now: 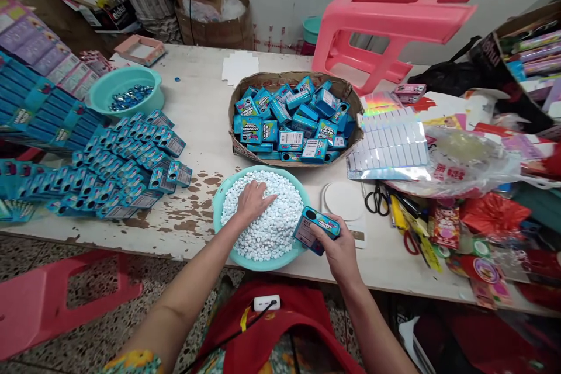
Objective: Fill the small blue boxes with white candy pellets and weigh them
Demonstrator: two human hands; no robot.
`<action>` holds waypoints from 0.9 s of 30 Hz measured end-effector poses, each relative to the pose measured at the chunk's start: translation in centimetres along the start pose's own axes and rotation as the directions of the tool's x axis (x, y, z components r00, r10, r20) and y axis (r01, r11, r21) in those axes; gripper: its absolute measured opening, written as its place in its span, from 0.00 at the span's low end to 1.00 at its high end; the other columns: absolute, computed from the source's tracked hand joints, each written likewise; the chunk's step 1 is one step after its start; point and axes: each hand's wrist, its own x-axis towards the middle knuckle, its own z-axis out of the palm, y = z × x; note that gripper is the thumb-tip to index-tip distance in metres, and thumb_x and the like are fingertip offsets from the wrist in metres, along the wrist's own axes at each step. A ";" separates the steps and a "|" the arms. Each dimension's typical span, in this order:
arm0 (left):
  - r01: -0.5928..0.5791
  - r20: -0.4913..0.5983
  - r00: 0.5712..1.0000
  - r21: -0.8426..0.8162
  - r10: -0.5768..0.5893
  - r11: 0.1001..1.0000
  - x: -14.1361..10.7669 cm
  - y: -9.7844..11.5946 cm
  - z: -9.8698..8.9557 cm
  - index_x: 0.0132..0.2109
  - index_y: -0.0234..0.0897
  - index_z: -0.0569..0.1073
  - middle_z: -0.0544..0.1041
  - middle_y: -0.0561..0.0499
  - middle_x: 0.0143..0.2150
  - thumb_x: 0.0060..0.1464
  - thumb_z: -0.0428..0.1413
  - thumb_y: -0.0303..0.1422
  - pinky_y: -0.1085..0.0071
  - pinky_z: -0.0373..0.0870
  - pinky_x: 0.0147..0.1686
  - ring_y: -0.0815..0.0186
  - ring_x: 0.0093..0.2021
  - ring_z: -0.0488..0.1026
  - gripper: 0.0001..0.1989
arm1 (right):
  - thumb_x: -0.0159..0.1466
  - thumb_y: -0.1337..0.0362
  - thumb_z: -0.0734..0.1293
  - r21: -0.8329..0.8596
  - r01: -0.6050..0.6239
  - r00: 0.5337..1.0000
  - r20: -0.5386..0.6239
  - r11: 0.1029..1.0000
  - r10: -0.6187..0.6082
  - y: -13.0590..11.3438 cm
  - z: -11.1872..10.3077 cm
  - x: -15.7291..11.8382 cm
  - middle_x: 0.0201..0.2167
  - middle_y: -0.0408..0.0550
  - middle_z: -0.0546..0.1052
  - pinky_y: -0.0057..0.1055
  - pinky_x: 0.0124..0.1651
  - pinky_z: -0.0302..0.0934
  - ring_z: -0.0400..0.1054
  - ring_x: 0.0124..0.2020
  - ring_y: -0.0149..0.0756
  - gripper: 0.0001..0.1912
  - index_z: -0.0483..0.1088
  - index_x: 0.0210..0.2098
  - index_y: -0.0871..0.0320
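Observation:
A turquoise basin (217, 219) full of small white candies (267, 239) stands at the table's front edge. My left hand (254, 201) reaches into the candies, its fingertips partly sunk among them; whether it grips any is hidden. At the basin's right rim, my right hand (339, 245) holds a small blue box (316, 230) between thumb and fingers. Behind the basin, a cardboard tray (245, 155) is heaped with several similar blue boxes (291, 140). Many more blue boxes (127, 169) lie in rows at the left.
A turquoise bowl (127, 73) with shiny blue pieces is at the back left. White round discs (344, 200), black scissors (377, 201), yellow cutters (398, 212) and a holographic sheet (388, 146) lie to the right. A pink stool (381, 17) rests on the table's back.

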 end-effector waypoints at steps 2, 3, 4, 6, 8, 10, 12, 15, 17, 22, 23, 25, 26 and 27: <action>0.061 0.006 0.998 -0.060 -0.061 0.996 -0.2 0.5 0.0 0.44 0.40 0.72 0.71 0.43 0.44 0.54 0.51 0.47 0.64 0.62 0.43 0.55 0.45 0.67 0.18 | 0.48 0.53 0.74 -0.039 0.023 1.000 0.016 0.999 -0.022 -0.2 0.1 -0.1 0.30 0.44 0.74 0.32 0.36 0.64 0.66 0.31 0.35 0.22 0.68 0.38 0.57; 0.083 -0.010 0.996 -0.109 -0.085 0.991 -0.2 0.6 0.0 0.42 0.40 0.72 0.72 0.44 0.43 0.53 0.52 0.46 0.65 0.62 0.42 0.56 0.44 0.68 0.16 | 0.48 0.53 0.74 -0.059 0.039 0.999 0.027 0.998 -0.037 -0.4 0.2 -0.1 0.30 0.44 0.74 0.32 0.36 0.64 0.66 0.31 0.35 0.22 0.68 0.38 0.57; 0.102 -0.033 0.993 -0.175 -0.110 0.979 -0.3 0.5 -0.1 0.40 0.41 0.73 0.73 0.45 0.41 0.52 0.53 0.45 0.66 0.62 0.41 0.57 0.43 0.69 0.15 | 0.49 0.53 0.74 -0.077 0.053 0.998 0.041 0.996 -0.050 -0.6 0.2 -0.2 0.30 0.44 0.74 0.32 0.35 0.64 0.66 0.30 0.35 0.22 0.68 0.37 0.57; 0.157 -0.076 0.978 -0.359 -0.196 0.920 -0.4 0.4 -0.3 0.35 0.41 0.73 0.74 0.48 0.34 0.50 0.55 0.43 0.68 0.62 0.37 0.59 0.38 0.70 0.12 | 0.49 0.52 0.73 -0.108 0.070 0.996 0.070 0.992 -0.063 -0.9 0.4 -0.2 0.29 0.43 0.73 0.31 0.34 0.64 0.65 0.30 0.34 0.21 0.68 0.37 0.57; 0.222 -0.047 0.950 -0.596 -0.310 0.771 -0.6 0.4 -0.8 0.30 0.39 0.71 0.71 0.52 0.26 0.47 0.57 0.43 0.71 0.61 0.31 0.63 0.30 0.68 0.11 | 0.50 0.51 0.73 -0.142 0.084 0.993 0.095 0.986 -0.071 -1.1 0.7 -0.2 0.29 0.43 0.73 0.31 0.32 0.63 0.65 0.29 0.34 0.22 0.67 0.38 0.56; 0.282 0.089 0.917 -0.833 -0.389 0.476 -1.0 0.8 -1.6 0.29 0.38 0.69 0.67 0.55 0.22 0.44 0.59 0.43 0.74 0.57 0.23 0.68 0.23 0.65 0.13 | 0.50 0.49 0.72 -0.205 0.129 0.988 0.116 0.970 -0.107 -1.3 1.1 -0.1 0.29 0.43 0.73 0.31 0.32 0.63 0.66 0.29 0.35 0.22 0.68 0.38 0.56; 0.300 0.243 0.897 -0.948 -0.368 0.106 -1.5 1.5 -2.7 0.30 0.38 0.67 0.66 0.56 0.22 0.43 0.59 0.42 0.76 0.51 0.18 0.71 0.19 0.62 0.14 | 0.51 0.49 0.71 -0.294 0.224 0.970 0.154 0.929 -0.186 -1.4 1.7 0.1 0.30 0.44 0.74 0.32 0.34 0.63 0.67 0.31 0.37 0.22 0.68 0.38 0.56; 0.271 0.319 0.901 -0.943 -0.295 -0.195 -2.4 3.2 -4.6 0.30 0.38 0.64 0.66 0.56 0.24 0.42 0.59 0.40 0.77 0.50 0.16 0.72 0.19 0.64 0.14 | 0.53 0.50 0.70 -0.412 0.405 0.913 0.235 0.817 -0.334 -1.9 2.8 0.2 0.35 0.47 0.75 0.33 0.38 0.62 0.69 0.35 0.40 0.20 0.69 0.39 0.56; 0.202 0.266 0.921 -0.951 -0.285 -0.236 -2.9 4.5 -5.7 0.30 0.37 0.63 0.65 0.56 0.25 0.43 0.58 0.40 0.77 0.55 0.18 0.72 0.22 0.65 0.13 | 0.55 0.51 0.70 -0.457 0.492 0.870 0.291 0.740 -0.398 -2.3 3.8 0.2 0.36 0.48 0.75 0.34 0.40 0.62 0.69 0.38 0.41 0.18 0.68 0.39 0.56; -0.017 0.042 0.958 -0.980 -0.284 -0.200 -3.5 6.5 -6.4 0.28 0.36 0.65 0.69 0.54 0.24 0.47 0.58 0.37 0.75 0.64 0.27 0.72 0.25 0.67 0.11 | 0.57 0.55 0.69 -0.530 0.575 0.818 0.382 0.623 -0.429 -2.9 5.8 -0.1 0.36 0.49 0.75 0.35 0.40 0.61 0.69 0.40 0.43 0.14 0.68 0.39 0.55; -0.028 0.021 0.958 -0.985 -0.285 -0.168 -3.5 6.6 -6.3 0.27 0.35 0.65 0.69 0.55 0.23 0.48 0.58 0.36 0.75 0.65 0.28 0.72 0.24 0.67 0.11 | 0.57 0.55 0.69 -0.538 0.580 0.814 0.388 0.611 -0.432 -2.9 6.0 -0.1 0.37 0.49 0.75 0.35 0.40 0.61 0.68 0.40 0.43 0.14 0.68 0.39 0.55; -0.043 -0.005 0.952 -0.992 -0.305 -0.116 -3.3 6.6 -6.0 0.26 0.35 0.65 0.68 0.55 0.21 0.49 0.58 0.36 0.75 0.65 0.30 0.73 0.24 0.66 0.12 | 0.56 0.56 0.69 -0.543 0.584 0.812 0.391 0.603 -0.434 -2.8 6.1 -0.1 0.38 0.49 0.75 0.35 0.41 0.61 0.68 0.41 0.43 0.14 0.68 0.40 0.54; -0.049 -0.014 0.946 -0.993 -0.324 -0.103 -3.1 6.6 -5.9 0.26 0.35 0.65 0.67 0.55 0.20 0.49 0.58 0.36 0.76 0.65 0.30 0.73 0.23 0.66 0.12 | 0.56 0.55 0.69 -0.543 0.579 0.816 0.384 0.608 -0.433 -2.8 6.2 0.0 0.38 0.49 0.75 0.35 0.40 0.62 0.69 0.41 0.43 0.15 0.68 0.40 0.54; -0.053 -0.015 0.939 -0.993 -0.344 -0.102 -3.0 6.6 -5.8 0.26 0.35 0.65 0.67 0.56 0.20 0.49 0.58 0.37 0.76 0.64 0.30 0.74 0.23 0.65 0.13 | 0.56 0.55 0.69 -0.545 0.567 0.824 0.367 0.618 -0.431 -2.8 6.1 0.1 0.38 0.49 0.75 0.35 0.40 0.62 0.69 0.40 0.43 0.15 0.68 0.40 0.54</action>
